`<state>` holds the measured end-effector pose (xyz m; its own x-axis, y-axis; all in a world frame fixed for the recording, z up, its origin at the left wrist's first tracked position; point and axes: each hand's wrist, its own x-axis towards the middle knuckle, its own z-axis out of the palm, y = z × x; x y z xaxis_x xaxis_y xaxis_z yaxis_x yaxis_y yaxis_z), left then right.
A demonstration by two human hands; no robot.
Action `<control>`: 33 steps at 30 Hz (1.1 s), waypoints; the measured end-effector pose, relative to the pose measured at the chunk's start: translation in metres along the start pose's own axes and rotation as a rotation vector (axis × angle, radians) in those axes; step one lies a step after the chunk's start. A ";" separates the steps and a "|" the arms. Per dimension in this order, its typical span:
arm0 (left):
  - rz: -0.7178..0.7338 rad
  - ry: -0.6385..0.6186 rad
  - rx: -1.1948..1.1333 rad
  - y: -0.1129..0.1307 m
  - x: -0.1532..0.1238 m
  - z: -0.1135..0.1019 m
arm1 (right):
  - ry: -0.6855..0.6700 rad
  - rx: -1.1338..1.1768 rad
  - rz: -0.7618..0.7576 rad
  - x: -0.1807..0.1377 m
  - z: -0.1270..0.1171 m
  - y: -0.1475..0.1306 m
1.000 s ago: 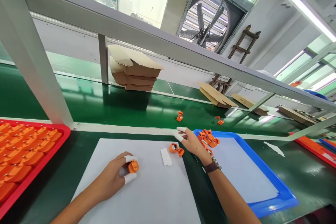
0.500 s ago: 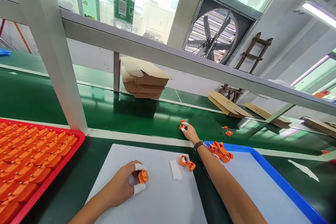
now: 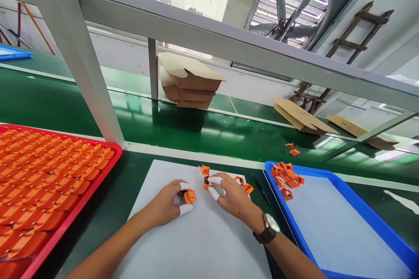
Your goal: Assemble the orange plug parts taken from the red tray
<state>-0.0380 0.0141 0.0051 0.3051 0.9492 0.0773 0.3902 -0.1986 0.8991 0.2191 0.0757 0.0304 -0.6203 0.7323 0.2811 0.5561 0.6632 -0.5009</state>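
Note:
My left hand [image 3: 168, 202], with white covers on thumb and finger, is closed around a small orange plastic part [image 3: 189, 196] above the white sheet [image 3: 183, 248]. To its right, my right hand [image 3: 232, 196] pinches an orange plastic housing [image 3: 207, 182] between its covered thumb and finger; an orange flap-like piece stands up at the housing's top. A watch is on the right wrist. Just behind the right hand lies another orange housing [image 3: 247, 188], partly hidden by that hand. The two held pieces are close together but apart.
At left stands a red tray [image 3: 118, 150] packed with orange parts. A blue tray [image 3: 356, 200] at right holds several orange housings [image 3: 285, 175]. One more orange piece [image 3: 293, 151] lies on the green belt [image 3: 235, 144]. A grey post [image 3: 94, 74] and shelf rail [image 3: 209, 30] cross ahead.
My right hand has come back from the green belt to the white sheet, bringing the orange housing beside my left hand. My left hand still holds its part. The camera view has tilted down.

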 end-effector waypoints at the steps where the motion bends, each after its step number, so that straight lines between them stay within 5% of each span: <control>1: 0.005 0.005 0.011 0.000 0.000 0.000 | -0.003 -0.034 -0.021 -0.006 0.005 0.000; 8: 0.039 0.019 0.032 0.002 -0.002 0.004 | 0.133 -0.181 -0.033 -0.027 0.002 -0.017; 16: 0.032 0.039 -0.020 0.004 -0.007 0.002 | 0.008 -0.022 -0.016 -0.024 0.016 -0.055; 28: -0.140 -0.009 -0.590 0.011 -0.005 0.000 | 0.065 0.149 -0.153 -0.031 0.052 -0.043; 33: -0.134 0.109 -0.692 0.014 -0.003 0.001 | 0.128 0.067 -0.228 -0.050 0.074 -0.018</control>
<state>-0.0326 0.0086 0.0172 0.1903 0.9808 -0.0432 -0.2337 0.0880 0.9683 0.1990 0.0159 -0.0352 -0.6480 0.5818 0.4914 0.3697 0.8045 -0.4649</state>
